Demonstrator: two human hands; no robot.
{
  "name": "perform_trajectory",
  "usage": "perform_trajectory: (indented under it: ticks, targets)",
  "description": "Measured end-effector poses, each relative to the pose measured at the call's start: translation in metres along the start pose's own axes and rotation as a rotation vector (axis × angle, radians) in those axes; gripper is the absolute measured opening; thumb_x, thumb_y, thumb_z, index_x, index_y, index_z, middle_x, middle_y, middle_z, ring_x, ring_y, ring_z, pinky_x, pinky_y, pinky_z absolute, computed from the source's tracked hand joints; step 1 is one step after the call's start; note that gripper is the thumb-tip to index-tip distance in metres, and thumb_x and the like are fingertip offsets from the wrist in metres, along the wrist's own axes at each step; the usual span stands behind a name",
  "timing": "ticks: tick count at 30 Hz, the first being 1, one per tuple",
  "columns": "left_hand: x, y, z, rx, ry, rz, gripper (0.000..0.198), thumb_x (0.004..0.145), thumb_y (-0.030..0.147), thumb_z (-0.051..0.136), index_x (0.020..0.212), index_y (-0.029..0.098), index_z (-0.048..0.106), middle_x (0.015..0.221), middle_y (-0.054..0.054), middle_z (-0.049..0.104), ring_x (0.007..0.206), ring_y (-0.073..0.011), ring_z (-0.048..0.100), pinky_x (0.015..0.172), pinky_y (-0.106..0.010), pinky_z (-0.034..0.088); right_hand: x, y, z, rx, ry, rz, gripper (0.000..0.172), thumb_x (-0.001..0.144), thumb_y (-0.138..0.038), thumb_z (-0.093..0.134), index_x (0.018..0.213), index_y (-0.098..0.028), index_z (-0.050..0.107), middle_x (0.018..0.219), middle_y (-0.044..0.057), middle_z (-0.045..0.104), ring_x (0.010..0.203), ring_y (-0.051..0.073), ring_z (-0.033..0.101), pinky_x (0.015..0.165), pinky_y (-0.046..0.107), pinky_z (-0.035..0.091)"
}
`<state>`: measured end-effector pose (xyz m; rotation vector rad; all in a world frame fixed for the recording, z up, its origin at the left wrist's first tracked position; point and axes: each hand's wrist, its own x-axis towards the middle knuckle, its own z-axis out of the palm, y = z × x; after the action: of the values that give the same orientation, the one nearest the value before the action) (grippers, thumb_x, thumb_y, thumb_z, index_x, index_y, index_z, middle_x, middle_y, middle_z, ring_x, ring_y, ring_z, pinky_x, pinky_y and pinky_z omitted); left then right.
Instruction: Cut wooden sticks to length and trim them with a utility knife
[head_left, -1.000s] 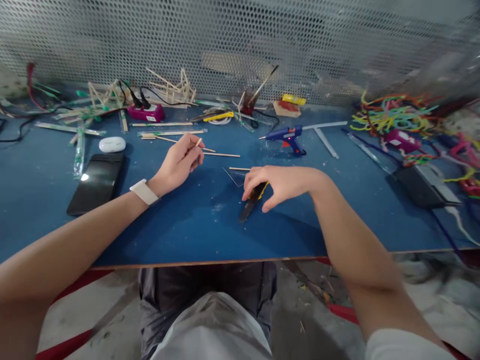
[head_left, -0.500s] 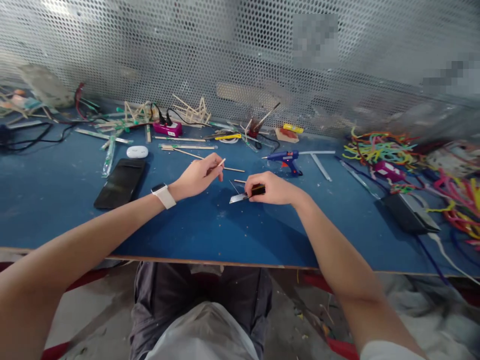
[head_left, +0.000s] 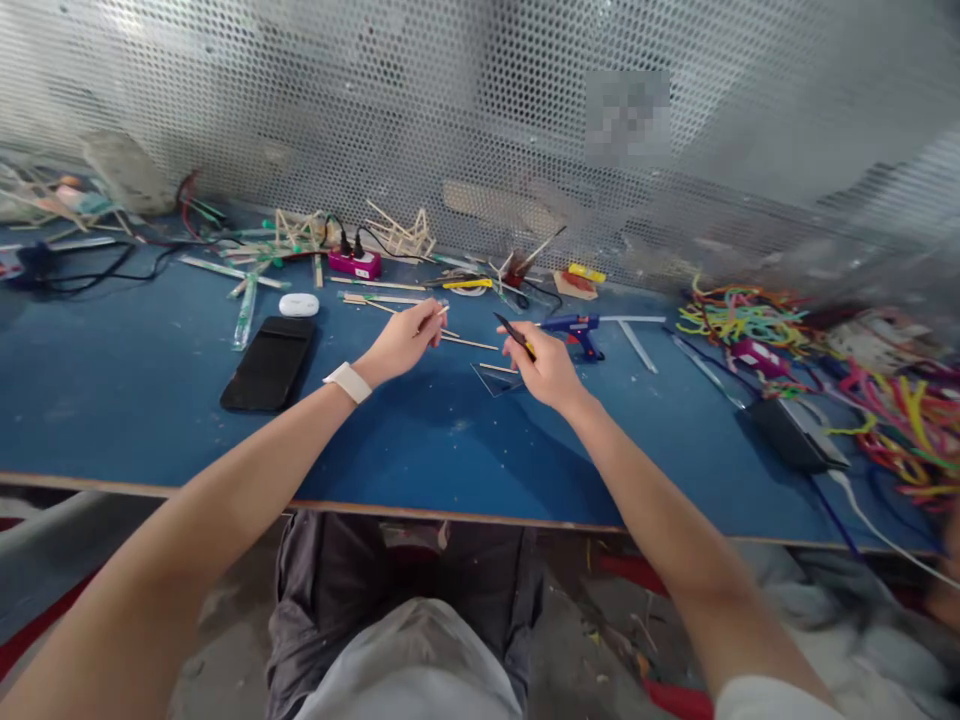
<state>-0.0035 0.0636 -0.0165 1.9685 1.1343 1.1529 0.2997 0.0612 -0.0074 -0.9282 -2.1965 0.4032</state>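
My left hand [head_left: 409, 340] is closed on a short thin wooden stick [head_left: 442, 311], its pale end poking out past the fingers. Held in my right hand [head_left: 546, 365] is a utility knife [head_left: 515, 336], black with some yellow, tilted with its dark blade end up and to the left. Under the right hand a clear triangular set square [head_left: 495, 381] lies on the blue table, with another thin stick [head_left: 497, 368] along it. A longer stick [head_left: 471, 343] rests between the two hands. Just behind the right hand lies a blue glue gun [head_left: 574, 328].
A black phone [head_left: 268, 365] and a white earbud case [head_left: 298, 304] lie to the left. Behind are a purple power strip [head_left: 355, 263] and a yellow cutter [head_left: 466, 284]. A black box [head_left: 796, 432] and colourful pipe cleaners [head_left: 742, 318] occupy the right, before a perforated metal panel [head_left: 420, 120].
My right hand has lifted and turned the utility knife, so its blade points away up-left rather than down toward the table. The left hand still holds its stick. The view has shifted slightly.
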Motion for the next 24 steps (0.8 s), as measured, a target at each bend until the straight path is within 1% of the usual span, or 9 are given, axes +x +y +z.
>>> perform_trajectory:
  ticks: [2,5,6,8,10,13,16,20,24]
  targets:
    - [-0.006,0.002,0.000,-0.033,-0.007,0.036,0.026,0.116,0.033,0.047,0.093,0.024,0.055,0.077,0.001,0.066,0.068,-0.0134,0.059,0.071,-0.028,0.048,0.003,-0.011,0.007,-0.016,0.034,0.018,0.041,0.123,-0.056,0.050,0.136,-0.025,0.074,0.094,0.003,0.076,0.078,0.021,0.067,0.086,0.039,0.056]
    - [-0.011,0.004,0.004,-0.071,-0.012,0.071,0.034,0.119,0.037,0.042,0.087,0.025,0.046,0.075,0.001,0.059,0.067,-0.0138,0.053,0.068,-0.029,0.045,0.010,-0.029,0.019,-0.005,0.075,0.018,0.051,0.122,-0.068,0.050,0.134,-0.025,0.074,0.096,0.003,0.076,0.079,0.020,0.066,0.085,0.037,0.054]
    - [-0.012,0.005,0.006,-0.075,-0.013,0.077,0.036,0.119,0.038,0.041,0.086,0.025,0.044,0.074,0.002,0.057,0.067,-0.0141,0.051,0.067,-0.029,0.045,0.012,-0.035,0.025,0.010,0.085,0.014,0.056,0.123,-0.071,0.044,0.134,-0.025,0.073,0.094,0.002,0.075,0.079,0.019,0.066,0.085,0.037,0.053]
    - [-0.013,0.005,0.010,-0.066,-0.020,0.086,0.036,0.120,0.040,0.042,0.086,0.026,0.043,0.073,0.002,0.054,0.066,-0.0147,0.049,0.066,-0.029,0.043,0.016,-0.044,0.035,0.045,0.112,0.001,0.067,0.124,-0.075,0.028,0.129,-0.025,0.074,0.100,0.004,0.077,0.084,0.020,0.067,0.090,0.037,0.054]
    - [-0.015,0.007,0.013,-0.040,-0.028,0.096,0.038,0.120,0.042,0.041,0.086,0.026,0.041,0.073,0.002,0.052,0.067,-0.0153,0.048,0.065,-0.030,0.041,0.015,-0.049,0.043,0.073,0.129,-0.005,0.074,0.122,-0.080,0.022,0.120,-0.025,0.072,0.107,0.006,0.078,0.090,0.021,0.068,0.094,0.038,0.054]
    - [-0.020,0.013,0.016,0.019,-0.057,0.132,0.043,0.122,0.050,0.040,0.087,0.026,0.041,0.074,0.002,0.052,0.067,-0.0160,0.049,0.068,-0.031,0.042,0.009,-0.052,0.048,0.114,0.120,-0.004,0.070,0.122,-0.080,0.024,0.112,-0.026,0.068,0.104,0.007,0.076,0.092,0.022,0.068,0.095,0.039,0.053]
    - [-0.026,0.023,0.017,0.094,-0.087,0.178,0.044,0.122,0.054,0.039,0.089,0.026,0.045,0.074,0.002,0.054,0.066,-0.0164,0.050,0.069,-0.032,0.040,0.003,-0.053,0.044,0.155,0.060,-0.010,0.065,0.121,-0.081,0.030,0.108,-0.028,0.064,0.100,0.006,0.072,0.091,0.023,0.066,0.093,0.039,0.052]
    - [-0.031,0.033,0.016,0.211,-0.086,0.220,0.034,0.120,0.048,0.041,0.094,0.026,0.049,0.072,0.002,0.055,0.062,-0.0178,0.049,0.067,-0.034,0.033,0.000,-0.054,0.038,0.199,-0.031,-0.017,0.064,0.119,-0.085,0.035,0.103,-0.028,0.060,0.096,0.004,0.069,0.088,0.023,0.063,0.088,0.039,0.049]
    - [-0.033,0.036,0.011,0.302,-0.074,0.247,0.025,0.117,0.039,0.046,0.096,0.026,0.050,0.073,0.000,0.060,0.062,-0.0194,0.052,0.066,-0.034,0.030,0.000,-0.055,0.037,0.237,-0.081,-0.005,0.063,0.120,-0.083,0.035,0.114,-0.028,0.063,0.096,0.003,0.071,0.085,0.021,0.064,0.084,0.038,0.047]
